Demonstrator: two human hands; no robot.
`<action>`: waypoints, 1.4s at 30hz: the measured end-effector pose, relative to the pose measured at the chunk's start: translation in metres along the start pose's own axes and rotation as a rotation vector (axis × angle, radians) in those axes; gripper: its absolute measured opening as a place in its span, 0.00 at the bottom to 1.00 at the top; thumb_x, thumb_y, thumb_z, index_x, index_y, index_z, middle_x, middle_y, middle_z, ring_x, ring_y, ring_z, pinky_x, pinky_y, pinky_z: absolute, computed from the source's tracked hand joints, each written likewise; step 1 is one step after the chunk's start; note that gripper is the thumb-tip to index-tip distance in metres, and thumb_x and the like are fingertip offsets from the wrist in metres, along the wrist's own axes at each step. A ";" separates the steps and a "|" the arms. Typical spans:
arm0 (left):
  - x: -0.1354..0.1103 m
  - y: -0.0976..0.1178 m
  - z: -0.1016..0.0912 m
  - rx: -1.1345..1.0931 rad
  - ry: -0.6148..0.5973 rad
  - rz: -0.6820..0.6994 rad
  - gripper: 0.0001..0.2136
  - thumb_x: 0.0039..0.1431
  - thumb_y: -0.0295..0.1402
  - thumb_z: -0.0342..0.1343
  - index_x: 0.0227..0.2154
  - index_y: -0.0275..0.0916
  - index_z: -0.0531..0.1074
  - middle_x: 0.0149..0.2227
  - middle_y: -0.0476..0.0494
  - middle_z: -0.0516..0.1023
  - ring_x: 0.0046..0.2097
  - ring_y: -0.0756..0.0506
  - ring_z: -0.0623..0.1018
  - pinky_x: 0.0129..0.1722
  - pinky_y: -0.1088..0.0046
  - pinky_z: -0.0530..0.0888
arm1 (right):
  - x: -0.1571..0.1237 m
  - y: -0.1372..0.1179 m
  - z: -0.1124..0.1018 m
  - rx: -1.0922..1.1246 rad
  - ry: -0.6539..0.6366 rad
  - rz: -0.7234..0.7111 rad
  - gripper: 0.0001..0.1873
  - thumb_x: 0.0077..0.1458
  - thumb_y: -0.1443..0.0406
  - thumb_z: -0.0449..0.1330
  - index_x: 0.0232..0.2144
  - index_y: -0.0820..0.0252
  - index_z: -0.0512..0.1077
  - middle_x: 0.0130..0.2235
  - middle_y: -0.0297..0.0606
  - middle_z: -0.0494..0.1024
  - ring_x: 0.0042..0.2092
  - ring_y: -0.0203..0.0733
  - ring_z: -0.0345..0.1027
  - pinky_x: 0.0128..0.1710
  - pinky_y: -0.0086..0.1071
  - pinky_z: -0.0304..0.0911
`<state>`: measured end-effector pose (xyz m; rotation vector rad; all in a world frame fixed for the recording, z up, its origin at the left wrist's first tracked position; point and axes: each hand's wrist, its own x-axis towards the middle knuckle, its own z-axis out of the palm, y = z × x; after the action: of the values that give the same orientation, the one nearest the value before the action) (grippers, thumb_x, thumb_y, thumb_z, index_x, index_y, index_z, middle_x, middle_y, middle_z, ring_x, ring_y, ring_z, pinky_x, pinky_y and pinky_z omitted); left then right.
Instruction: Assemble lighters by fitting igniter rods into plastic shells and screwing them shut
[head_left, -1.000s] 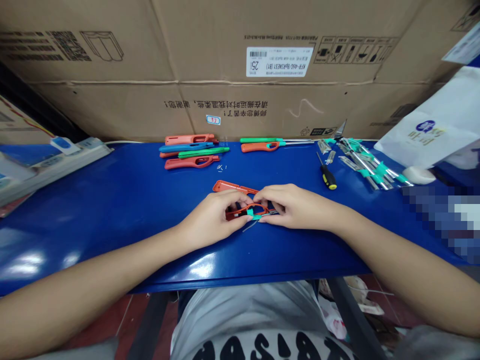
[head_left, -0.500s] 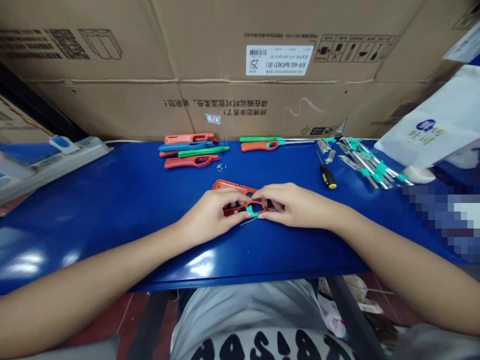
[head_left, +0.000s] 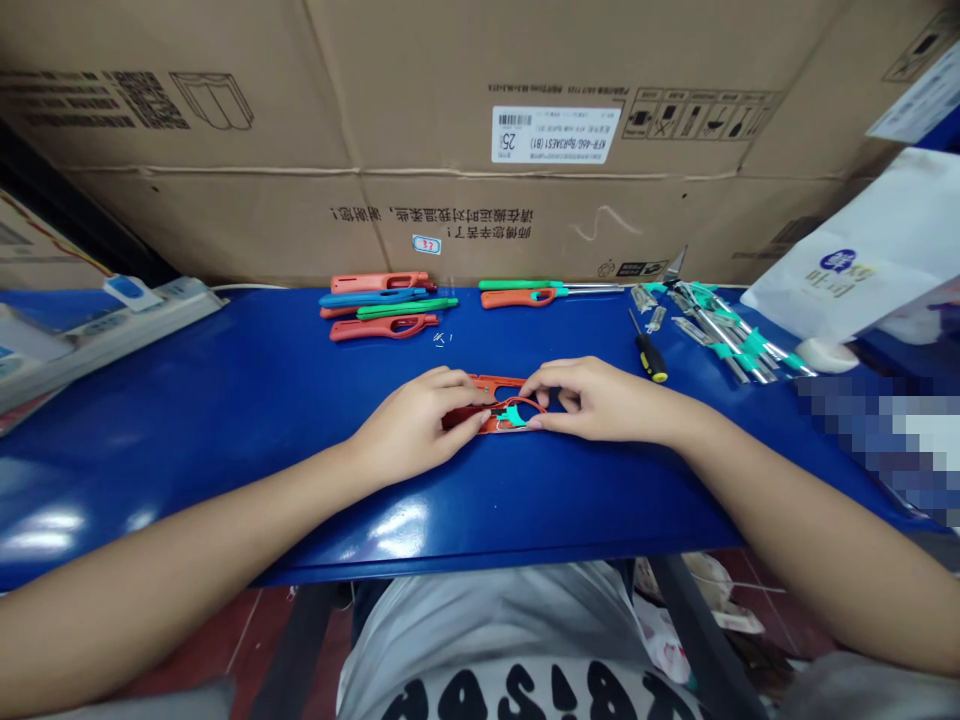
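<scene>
An orange lighter shell (head_left: 491,412) with a teal trigger piece (head_left: 514,414) lies on the blue table (head_left: 247,400), gripped from both sides. My left hand (head_left: 416,420) pinches its left end with curled fingers. My right hand (head_left: 592,400) pinches the right end at the trigger loop. A second orange shell half (head_left: 495,382) lies just behind, partly hidden by my fingers.
Several orange, blue and green lighter shells (head_left: 382,305) lie at the back centre, and an assembled orange-and-green lighter (head_left: 536,292) lies right of them. A yellow-handled screwdriver (head_left: 649,352) and a pile of metal tubes with teal parts (head_left: 724,325) are at the right. Cardboard boxes (head_left: 450,130) wall the back.
Both hands have shifted a little farther from me with the orange shell. The teal trigger now sits inside the shell's loop, and the thin metal rod no longer shows below it.
</scene>
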<state>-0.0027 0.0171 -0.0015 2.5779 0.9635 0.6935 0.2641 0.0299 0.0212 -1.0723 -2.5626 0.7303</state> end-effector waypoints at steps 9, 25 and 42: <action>0.001 0.004 -0.006 -0.012 -0.053 0.057 0.08 0.66 0.32 0.55 0.46 0.40 0.76 0.45 0.42 0.79 0.48 0.42 0.77 0.49 0.65 0.74 | -0.001 -0.001 -0.002 0.023 0.077 -0.116 0.07 0.60 0.65 0.63 0.41 0.60 0.75 0.36 0.36 0.73 0.32 0.34 0.63 0.34 0.29 0.59; 0.000 0.002 -0.006 -0.035 -0.181 0.186 0.11 0.69 0.29 0.52 0.48 0.42 0.77 0.51 0.41 0.77 0.53 0.43 0.76 0.55 0.66 0.72 | -0.003 -0.009 0.001 0.114 -0.086 -0.158 0.09 0.57 0.74 0.59 0.38 0.59 0.75 0.41 0.36 0.73 0.34 0.33 0.66 0.35 0.27 0.61; 0.001 0.001 -0.004 -0.041 -0.177 0.224 0.10 0.70 0.28 0.51 0.48 0.40 0.77 0.50 0.40 0.76 0.52 0.43 0.74 0.54 0.66 0.71 | -0.003 -0.014 0.000 0.023 -0.088 -0.021 0.08 0.52 0.74 0.57 0.35 0.59 0.69 0.32 0.30 0.72 0.31 0.33 0.61 0.32 0.27 0.53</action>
<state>-0.0038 0.0178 0.0021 2.6821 0.6066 0.5210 0.2579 0.0193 0.0283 -1.0268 -2.6275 0.8177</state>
